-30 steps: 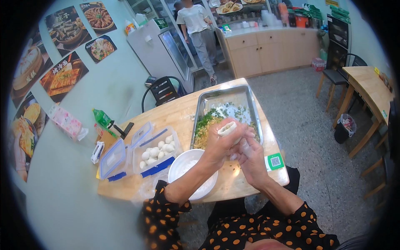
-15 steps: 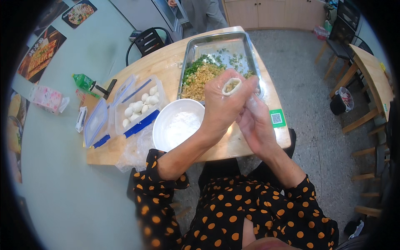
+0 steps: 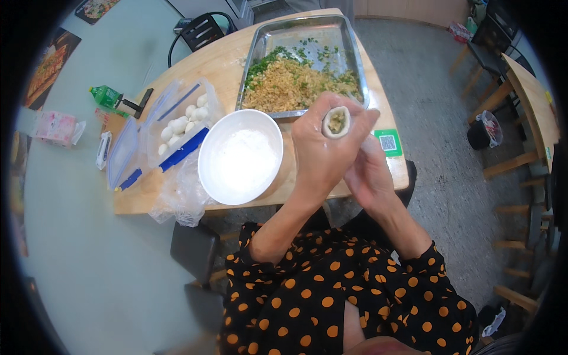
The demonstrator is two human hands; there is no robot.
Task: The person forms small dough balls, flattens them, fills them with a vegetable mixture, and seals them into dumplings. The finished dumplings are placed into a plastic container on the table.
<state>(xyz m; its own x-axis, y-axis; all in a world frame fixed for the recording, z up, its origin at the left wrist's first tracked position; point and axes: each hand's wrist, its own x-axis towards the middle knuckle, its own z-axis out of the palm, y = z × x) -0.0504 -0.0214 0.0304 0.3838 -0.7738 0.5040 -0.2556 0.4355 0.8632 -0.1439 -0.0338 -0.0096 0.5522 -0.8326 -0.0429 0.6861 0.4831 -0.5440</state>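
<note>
A small cup of pale dough (image 3: 336, 123), its opening showing a yellow-green filling, sits in the curl of my left hand (image 3: 316, 142). The thumb and fingers of that hand close round the dough's rim. Pressed against the underside of the left hand is my right hand (image 3: 373, 174); its fingers are hidden behind the left, so I cannot see whether they touch the dough. Just beyond both hands lies a metal tray (image 3: 362, 89) of chopped filling (image 3: 290, 86) with green bits. To the left stands a white bowl (image 3: 207, 177) of white flour (image 3: 245, 157).
A plastic box (image 3: 152, 133) with several white dough balls (image 3: 177, 125) stands left of the bowl, beside crumpled plastic film (image 3: 180, 195). Farther left are a green bottle (image 3: 106, 96) and a tissue pack (image 3: 54, 128). A green card (image 3: 387, 144) lies near the table's right edge.
The view has shifted, so the tray and bowl sit higher in the picture. My hands have tilted the dough, and its filled opening faces up more fully. Both hands stay together.
</note>
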